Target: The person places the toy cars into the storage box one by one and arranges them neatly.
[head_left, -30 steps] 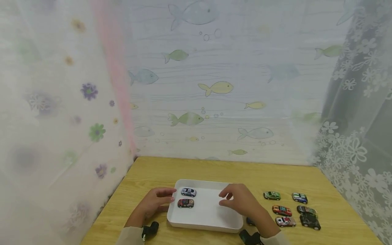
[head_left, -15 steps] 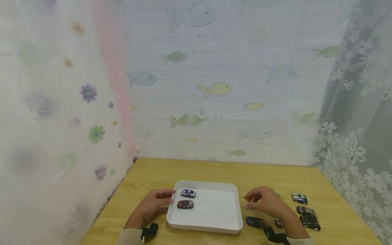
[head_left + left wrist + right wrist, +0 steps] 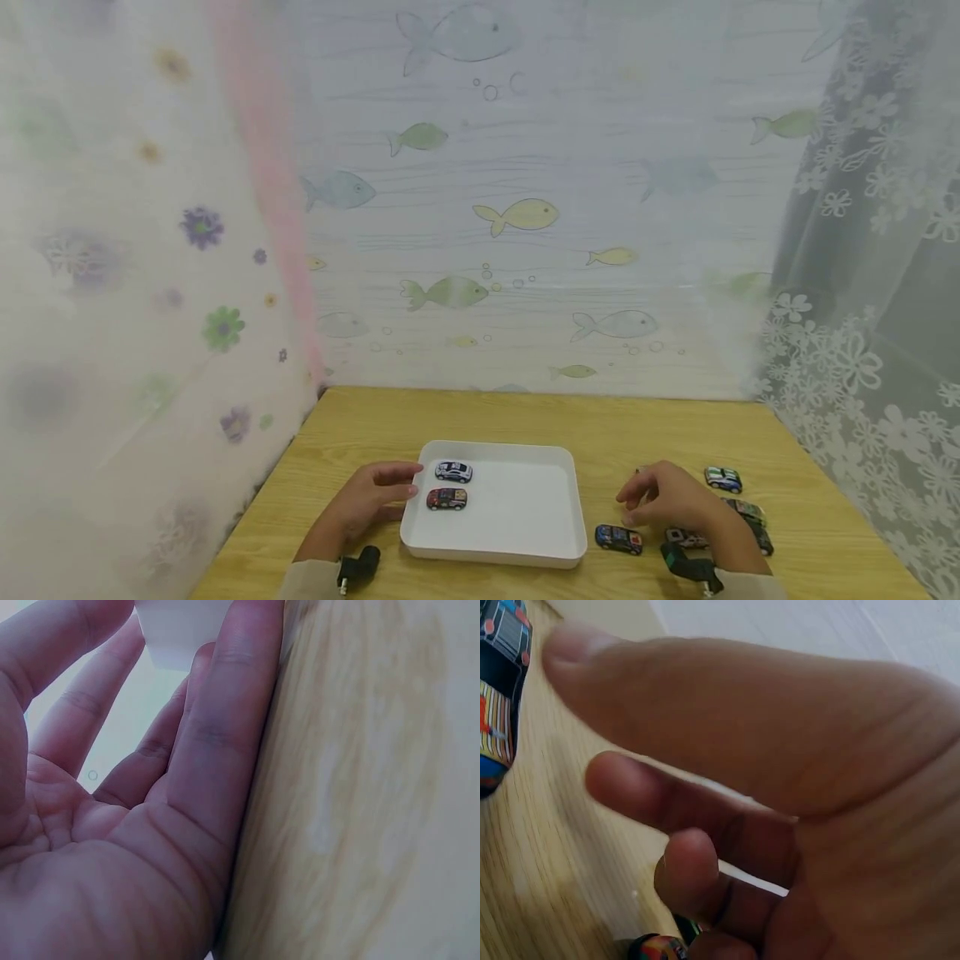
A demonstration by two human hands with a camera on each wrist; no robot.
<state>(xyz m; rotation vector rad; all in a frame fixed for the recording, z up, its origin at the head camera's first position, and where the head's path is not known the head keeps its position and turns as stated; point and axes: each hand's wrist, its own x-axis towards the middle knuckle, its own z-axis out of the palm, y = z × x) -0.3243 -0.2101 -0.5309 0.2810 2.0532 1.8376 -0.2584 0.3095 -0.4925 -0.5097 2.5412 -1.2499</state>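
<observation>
Hands, two, head view: my left hand (image 3: 367, 502), lower left of centre, is touching the left rim of a white tray (image 3: 517, 500), fingers loosely extended; my right hand (image 3: 667, 502), lower right, is hovering near a blue car (image 3: 618, 538), thumb and bent fingers parted. White-and-blue car (image 3: 453, 472), red car (image 3: 447, 498): both sitting in the tray's left part. Left wrist view: my fingers are reaching the tray, top of frame. Right wrist view: the blue car is lying upper left; an orange-red car (image 3: 660, 946) is partly showing at the bottom edge.
</observation>
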